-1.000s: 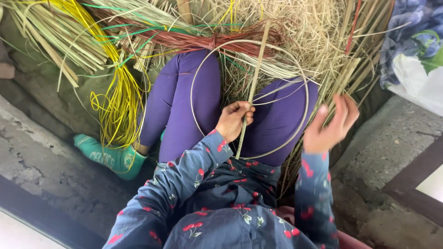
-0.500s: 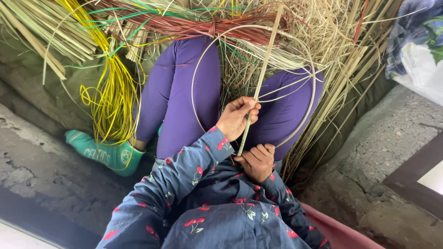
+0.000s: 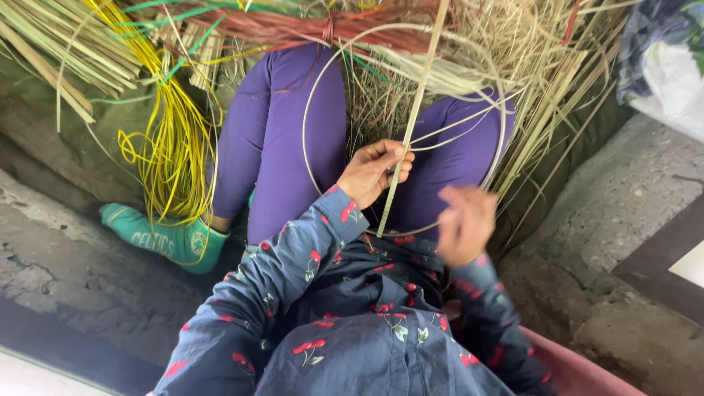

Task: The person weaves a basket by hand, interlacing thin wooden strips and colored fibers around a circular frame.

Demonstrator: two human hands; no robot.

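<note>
One strip point(image 3: 411, 125) in left hand point(image 3: 374, 172)

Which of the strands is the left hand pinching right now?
The flat pale strip standing nearly upright, pinched by the left hand. The yellow strands hang loose and untouched, off toward the socked foot.

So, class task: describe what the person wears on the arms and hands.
Both arms wear long dark navy sleeves printed with small red cherries and pale leaves. The left hand and right hand are bare: no gloves, rings or watch show. The right hand is blurred.
</note>
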